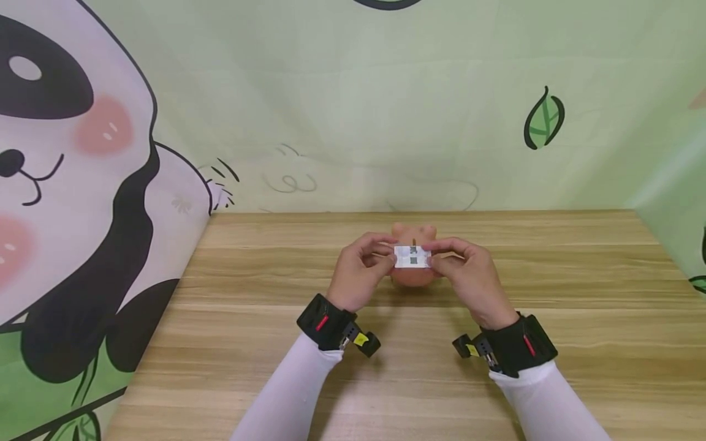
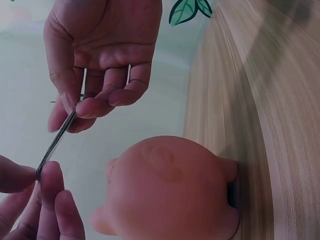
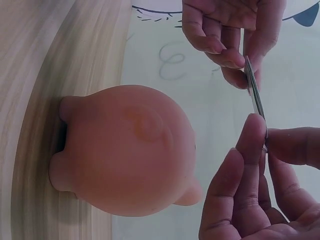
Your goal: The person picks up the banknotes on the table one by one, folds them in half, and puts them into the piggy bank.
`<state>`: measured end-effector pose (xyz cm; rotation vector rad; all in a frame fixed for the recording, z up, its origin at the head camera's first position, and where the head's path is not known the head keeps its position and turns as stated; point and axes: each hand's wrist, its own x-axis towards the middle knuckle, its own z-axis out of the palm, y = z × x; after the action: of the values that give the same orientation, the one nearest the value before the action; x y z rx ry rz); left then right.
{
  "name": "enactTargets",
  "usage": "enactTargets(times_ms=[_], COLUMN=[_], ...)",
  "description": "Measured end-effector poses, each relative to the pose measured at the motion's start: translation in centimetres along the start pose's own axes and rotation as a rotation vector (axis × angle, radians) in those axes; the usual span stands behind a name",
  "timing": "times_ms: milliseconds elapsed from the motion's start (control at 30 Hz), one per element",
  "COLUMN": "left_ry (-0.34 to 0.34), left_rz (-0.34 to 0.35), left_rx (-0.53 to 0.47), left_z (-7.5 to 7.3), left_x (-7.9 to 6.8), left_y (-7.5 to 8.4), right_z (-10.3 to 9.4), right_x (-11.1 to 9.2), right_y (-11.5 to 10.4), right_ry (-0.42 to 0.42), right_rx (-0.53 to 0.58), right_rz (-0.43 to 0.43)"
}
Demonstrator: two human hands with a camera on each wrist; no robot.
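Note:
A small, thin piece of folded white paper (image 1: 412, 257) with dark printed patches is held level over a pink piggy bank (image 1: 415, 279). My left hand (image 1: 357, 269) pinches its left end between thumb and fingers. At the other end, my right hand (image 1: 470, 277) pinches it the same way. Edge-on in the left wrist view, the paper (image 2: 57, 138) looks like a few thin layers. The piggy bank (image 3: 130, 155) stands on its feet, a curled tail in relief on the side facing the wrist cameras. A dark slot shows on its top, just behind the paper.
The wood-grain table (image 1: 265, 367) extends around the piggy bank on all sides. Behind it hangs a pale green cloth backdrop (image 1: 353, 122) with leaf drawings, and a large panda print (image 1: 127, 233) covers the left side. Black camera straps (image 1: 325, 321) circle both wrists.

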<state>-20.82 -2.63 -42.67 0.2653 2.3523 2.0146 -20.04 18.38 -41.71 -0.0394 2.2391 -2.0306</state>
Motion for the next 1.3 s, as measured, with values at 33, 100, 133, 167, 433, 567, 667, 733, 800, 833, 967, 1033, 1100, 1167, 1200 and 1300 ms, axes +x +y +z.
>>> enactTargets(times_ms=[33,100,133,167,433,567,667,733,800,833,967,1033,1100,1167,1200,1300], left_ry=[-0.002,-0.009,-0.012,-0.017,-0.036,-0.027,-0.024,-0.023,-0.02,-0.019,-0.018,-0.019,-0.02,-0.021,-0.021,-0.025], left_rz=[0.0,-0.007,-0.012,-0.018,-0.034,-0.023,-0.019,-0.02,-0.021,-0.02,-0.017,-0.016,-0.016,-0.012,-0.009,0.005], left_rx=[-0.002,-0.011,-0.013,-0.017,0.023,0.027,0.019,0.008,0.002,0.0,-0.003,-0.003,-0.005,-0.009,-0.013,-0.031], left_z=[-0.01,-0.01,0.0,0.0,-0.05,-0.1,-0.11,-0.1,-0.1,-0.09,-0.08,-0.06,-0.05,-0.04,-0.02,0.0], left_x=[-0.01,-0.04,-0.04,-0.05,-0.05,0.0,0.04,0.02,-0.01,-0.02,-0.04,-0.01,-0.01,0.02,0.03,0.05], left_y=[-0.01,0.0,0.0,0.0,0.03,0.0,-0.05,-0.03,0.0,0.03,0.09,0.04,0.02,-0.03,-0.05,-0.06], right_z=[0.02,0.04,0.05,0.06,0.31,0.49,0.52,0.49,0.47,0.44,0.43,0.43,0.44,0.45,0.45,0.42], right_x=[-0.01,-0.04,-0.05,-0.07,0.07,0.16,0.15,0.14,0.13,0.13,0.16,0.17,0.18,0.17,0.17,0.14], right_y=[0.0,-0.01,-0.02,-0.04,0.04,0.1,0.1,0.11,0.14,0.14,0.17,0.17,0.19,0.19,0.19,0.21], right_ry=[0.001,0.005,0.007,0.01,0.031,0.024,0.008,-0.004,-0.014,-0.017,-0.023,-0.022,-0.02,-0.019,-0.018,-0.018], right_rx=[0.003,0.008,0.009,0.011,0.036,0.038,0.037,0.033,0.031,0.03,0.035,0.035,0.034,0.034,0.034,0.036], right_rz=[-0.002,-0.005,-0.006,-0.009,-0.044,-0.033,-0.016,-0.008,-0.003,-0.002,-0.003,-0.005,-0.006,-0.006,-0.005,-0.008])
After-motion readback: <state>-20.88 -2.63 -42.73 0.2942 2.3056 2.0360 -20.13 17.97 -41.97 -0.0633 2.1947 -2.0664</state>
